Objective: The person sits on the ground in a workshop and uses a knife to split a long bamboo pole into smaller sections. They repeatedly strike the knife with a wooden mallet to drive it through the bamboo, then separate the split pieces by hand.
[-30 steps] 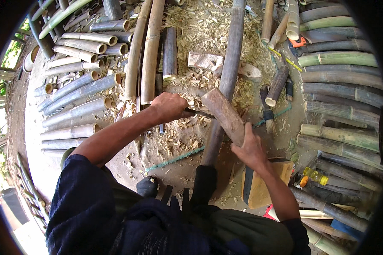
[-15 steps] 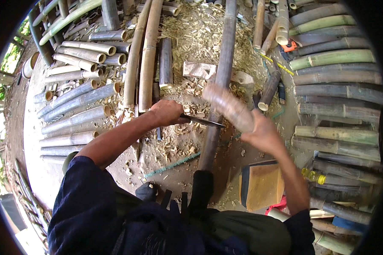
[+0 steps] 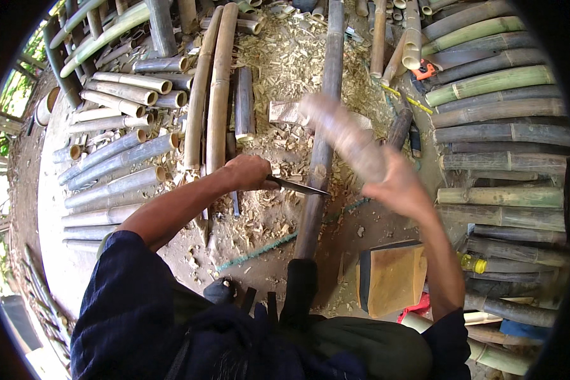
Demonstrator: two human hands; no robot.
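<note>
A long dark bamboo pole runs from the far edge down toward my feet, its near end by my dark boot. My left hand is closed round the handle of a knife, whose dark blade lies across the pole near its lower part. In my right hand is a thick wooden mallet, blurred by motion and raised to the right of the blade. The mallet's head slants up and left over the pole, apart from the knife.
Cut bamboo pieces lie in rows at the left, and many more poles are stacked at the right. Wood shavings cover the ground. A wooden block stands near my right arm; an orange tool lies farther off.
My right hand and the mallet have shifted slightly up and right, away from the knife blade. The left hand and knife stay nearly in place on the pole.
</note>
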